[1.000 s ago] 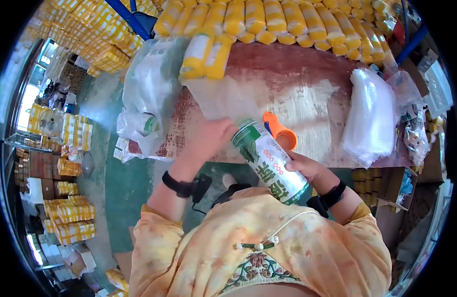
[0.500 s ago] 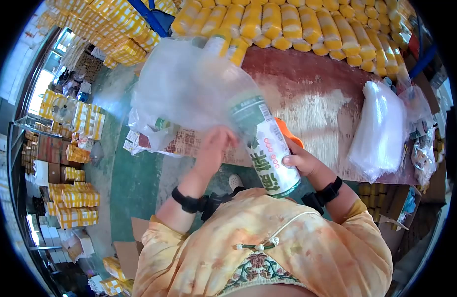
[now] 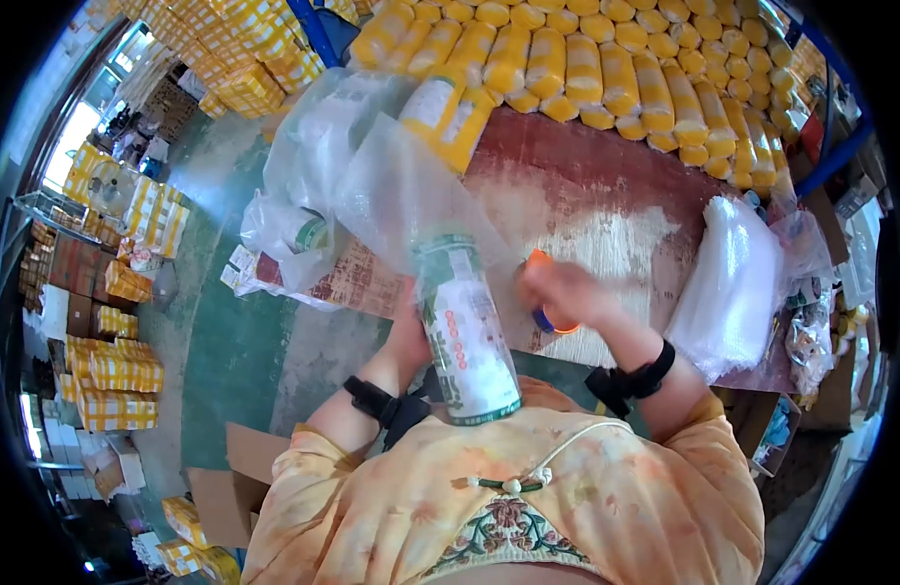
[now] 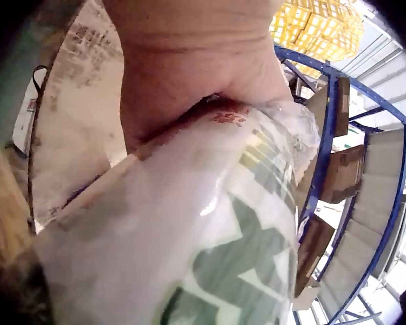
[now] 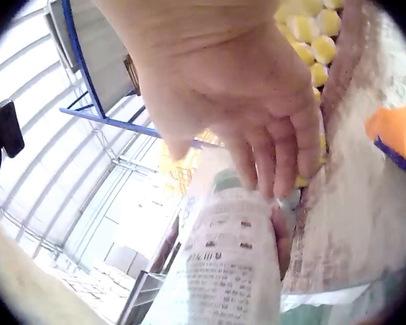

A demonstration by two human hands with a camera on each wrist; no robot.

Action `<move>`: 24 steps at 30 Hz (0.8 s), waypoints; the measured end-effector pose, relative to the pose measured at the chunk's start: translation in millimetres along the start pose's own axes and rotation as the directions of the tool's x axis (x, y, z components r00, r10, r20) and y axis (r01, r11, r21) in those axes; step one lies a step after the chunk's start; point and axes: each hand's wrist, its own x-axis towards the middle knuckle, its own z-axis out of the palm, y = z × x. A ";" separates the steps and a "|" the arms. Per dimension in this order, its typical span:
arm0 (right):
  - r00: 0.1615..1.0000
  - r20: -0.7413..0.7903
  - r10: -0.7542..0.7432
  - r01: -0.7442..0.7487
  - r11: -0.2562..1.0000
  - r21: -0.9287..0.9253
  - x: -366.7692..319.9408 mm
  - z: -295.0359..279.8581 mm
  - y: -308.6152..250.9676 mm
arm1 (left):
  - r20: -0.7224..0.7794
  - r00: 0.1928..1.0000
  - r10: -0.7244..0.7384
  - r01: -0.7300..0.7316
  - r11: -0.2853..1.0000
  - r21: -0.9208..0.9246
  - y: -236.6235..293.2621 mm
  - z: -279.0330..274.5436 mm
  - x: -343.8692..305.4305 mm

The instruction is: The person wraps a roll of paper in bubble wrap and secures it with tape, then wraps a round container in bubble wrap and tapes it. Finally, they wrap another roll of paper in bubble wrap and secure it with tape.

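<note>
A tall white-and-green printed can [image 3: 466,336] slants in front of the person's torso, its lower end close to the shirt. Clear bubble-wrap [image 3: 386,185] spreads from its upper end over the table. My left hand [image 3: 408,331] grips the can's left side; in the left wrist view the palm lies against the printed surface, with the fingertips hidden behind it. To the right, my right hand [image 3: 567,291] is off the can, its fingers loosely extended in the right wrist view. An orange tape dispenser [image 5: 399,132] sits on the table beside that hand and overlaps it in the head view.
Yellow-and-white wrapped rolls [image 3: 620,78] are stacked along the table's back. A pile of bubble-wrap bags [image 3: 727,288] lies at the right edge. At the left stands a plastic-wrapped bundle [image 3: 318,127]. An open cardboard box [image 3: 221,497] is on the floor at lower left.
My right hand has let go of the can's lower end and moved right to the tape dispenser. The left hand now grips the can, which has swung left and more upright, with bubble-wrap at its top.
</note>
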 end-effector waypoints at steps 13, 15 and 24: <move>0.964 -0.046 0.261 -0.240 0.789 -0.566 86.4 39.3 -34.2 | 0.289 0.925 -0.248 0.254 0.967 0.017 -20.4 -64.2 1.7; 0.969 0.070 0.238 -0.157 0.807 -0.569 95.7 31.6 -47.9 | 0.339 0.896 -0.285 0.310 0.951 -0.018 -10.6 -54.7 -13.6; 0.898 0.150 0.415 -0.125 0.567 -0.814 122.4 41.5 -178.4 | 0.449 0.883 -0.134 -0.307 0.558 0.771 174.3 -23.7 -48.0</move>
